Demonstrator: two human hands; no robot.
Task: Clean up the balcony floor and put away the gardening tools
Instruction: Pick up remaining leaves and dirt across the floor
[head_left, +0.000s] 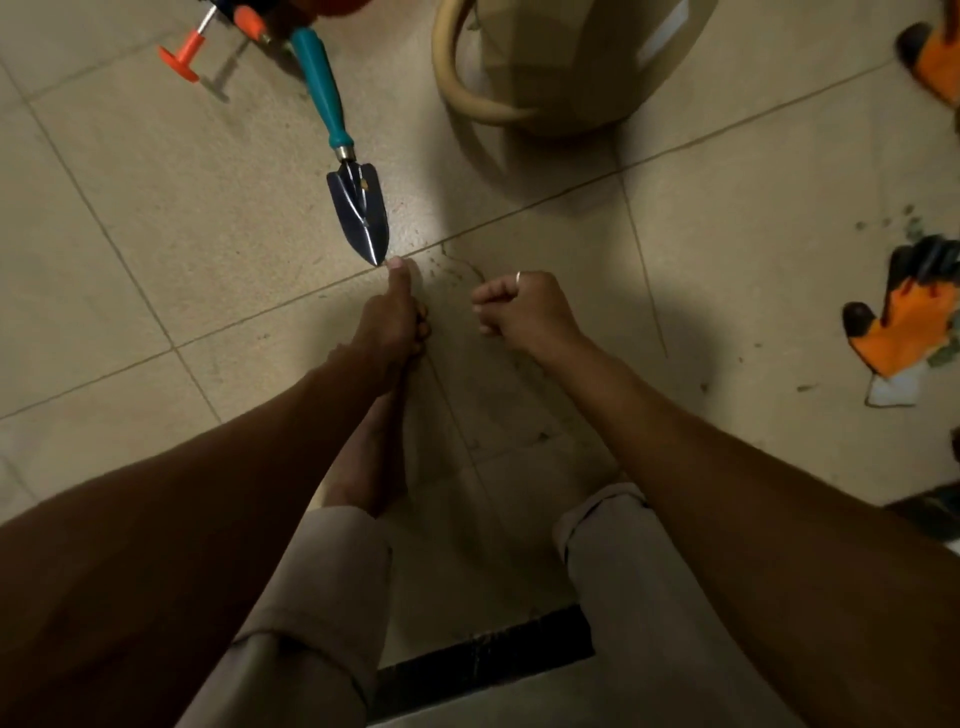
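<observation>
We see the trowel (358, 208) lying flat on the tiled floor (130, 218), teal handle pointing away, dark blade tip pointing back at the person. The left hand (392, 317) is stretched forward with its thumb straight, the thumb's tip right at the blade's point (touching or a hair apart, we cannot tell). Its other fingers (422, 327) are curled under, and the back of the hand hides whether they hold anything. The right hand (524, 312) hangs beside it, apart from the trowel, fingers rolled into a tight fist with a ring showing; nothing sticks out of it. Soil crumbs (447, 262) dot the tile seam between the two hands. A beige watering can (550, 67) stands beyond, cut off by the top edge. An orange glove (904, 327) lies at the right edge; a second glove (935, 62), blurred, is cropped at the top right corner. An orange-handled tool (182, 57) at the top left is mostly out of view. A dark strip (483, 660) between the trouser legs (639, 597) is too dim to identify.
</observation>
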